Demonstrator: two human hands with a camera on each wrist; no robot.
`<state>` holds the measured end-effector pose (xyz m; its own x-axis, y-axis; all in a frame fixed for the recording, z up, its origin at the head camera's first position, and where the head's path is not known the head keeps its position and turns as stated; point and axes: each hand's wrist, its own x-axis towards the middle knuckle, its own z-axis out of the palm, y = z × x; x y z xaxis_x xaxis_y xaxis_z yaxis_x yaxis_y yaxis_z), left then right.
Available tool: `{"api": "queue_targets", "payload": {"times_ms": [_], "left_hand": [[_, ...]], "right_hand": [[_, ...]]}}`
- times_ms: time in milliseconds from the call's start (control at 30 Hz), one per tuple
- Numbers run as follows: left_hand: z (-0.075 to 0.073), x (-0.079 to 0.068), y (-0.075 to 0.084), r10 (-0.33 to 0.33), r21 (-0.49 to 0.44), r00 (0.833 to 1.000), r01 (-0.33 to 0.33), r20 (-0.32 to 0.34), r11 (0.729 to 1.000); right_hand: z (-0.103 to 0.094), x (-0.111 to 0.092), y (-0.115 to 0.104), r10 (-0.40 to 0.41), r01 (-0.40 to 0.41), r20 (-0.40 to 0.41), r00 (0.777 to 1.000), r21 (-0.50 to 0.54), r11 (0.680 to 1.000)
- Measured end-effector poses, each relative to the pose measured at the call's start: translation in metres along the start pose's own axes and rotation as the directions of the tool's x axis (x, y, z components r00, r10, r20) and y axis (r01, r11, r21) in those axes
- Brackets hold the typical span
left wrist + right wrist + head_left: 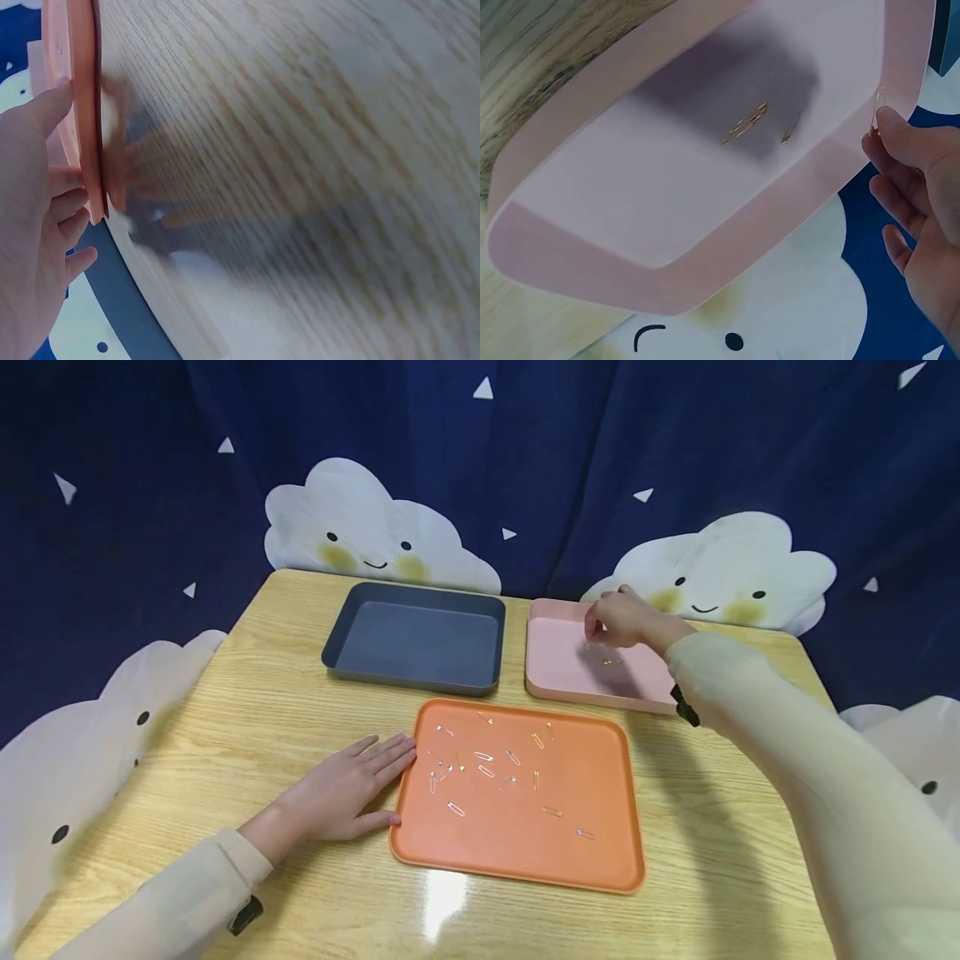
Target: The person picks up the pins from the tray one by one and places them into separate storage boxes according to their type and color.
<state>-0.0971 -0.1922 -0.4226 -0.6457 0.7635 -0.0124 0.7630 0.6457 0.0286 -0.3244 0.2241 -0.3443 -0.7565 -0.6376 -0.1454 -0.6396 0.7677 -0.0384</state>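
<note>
My left hand [341,793] lies at the left edge of an orange tray [517,852], fingers straight and touching its rim. Silver and gold safety pins are scattered over this tray, a silver safety pin [585,834] near its lower right corner. Over a pink tray [555,672] at the back right, my right hand [622,618] pinches a safety pin [875,114] between thumb and index finger. In the right wrist view, gold safety pins [746,124] lie together on the pink tray's floor, with a separate safety pin [792,126] beside them.
A dark grey tray [420,647] stands at the back left, beside the pink one and behind the orange one. All three rest on a wooden table [300,693]. A dark blue curtain [540,460] with white clouds hangs behind the table.
</note>
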Motion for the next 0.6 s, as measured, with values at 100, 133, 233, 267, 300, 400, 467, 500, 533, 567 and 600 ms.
{"api": "queue_targets", "payload": {"times_ms": [100, 133, 233, 267, 300, 400, 467, 500, 533, 567, 600], "left_hand": [[0.000, 0.000, 0.000, -0.001, 0.000, 1.000, 0.001, 0.001, 1.000], [0.000, 0.001, 0.000, 0.000, -0.001, 1.000, 0.000, 0.003, 1.000], [0.000, 0.002, 0.000, 0.003, -0.003, 1.000, -0.003, 0.009, 1.000], [0.000, 0.002, 0.000, 0.005, -0.003, 1.000, -0.005, 0.007, 1.000], [0.000, 0.003, 0.001, 0.008, -0.002, 1.000, -0.008, 0.002, 1.000], [0.002, 0.003, 0.000, 0.017, 0.007, 0.999, -0.017, -0.027, 1.000], [0.002, 0.003, 0.000, 0.021, 0.016, 0.999, -0.020, -0.044, 1.000], [0.002, 0.003, 0.000, 0.021, 0.017, 0.999, -0.020, -0.048, 1.000], [0.002, 0.003, 0.000, 0.020, 0.015, 0.999, -0.019, -0.050, 1.000], [0.002, 0.003, 0.000, 0.019, 0.014, 0.999, -0.018, -0.047, 1.000], [0.002, 0.003, 0.001, 0.017, 0.012, 0.999, -0.017, -0.043, 1.000]], "right_hand": [[-0.001, 0.003, -0.004, 0.001, -0.001, -0.002, 1.000, 0.001, 1.000], [-0.001, 0.003, -0.005, 0.004, -0.004, -0.002, 1.000, 0.001, 1.000], [-0.002, 0.001, -0.008, 0.019, -0.019, -0.006, 1.000, 0.004, 1.000], [-0.003, -0.001, -0.009, 0.023, -0.023, -0.008, 1.000, 0.010, 1.000], [-0.003, -0.002, -0.010, 0.028, -0.028, -0.009, 1.000, 0.014, 1.000], [-0.005, -0.009, -0.013, 0.033, -0.031, -0.030, 0.999, 0.042, 0.999], [-0.004, -0.014, -0.015, 0.032, -0.030, -0.051, 0.998, 0.054, 0.998], [-0.003, -0.017, -0.016, 0.032, -0.029, -0.062, 0.998, 0.061, 0.998], [-0.002, -0.020, -0.017, 0.030, -0.024, -0.077, 0.997, 0.069, 0.997], [0.000, -0.023, -0.018, 0.030, -0.023, -0.095, 0.995, 0.074, 0.997], [0.002, -0.026, -0.019, 0.029, -0.020, -0.113, 0.993, 0.080, 0.997]]}}
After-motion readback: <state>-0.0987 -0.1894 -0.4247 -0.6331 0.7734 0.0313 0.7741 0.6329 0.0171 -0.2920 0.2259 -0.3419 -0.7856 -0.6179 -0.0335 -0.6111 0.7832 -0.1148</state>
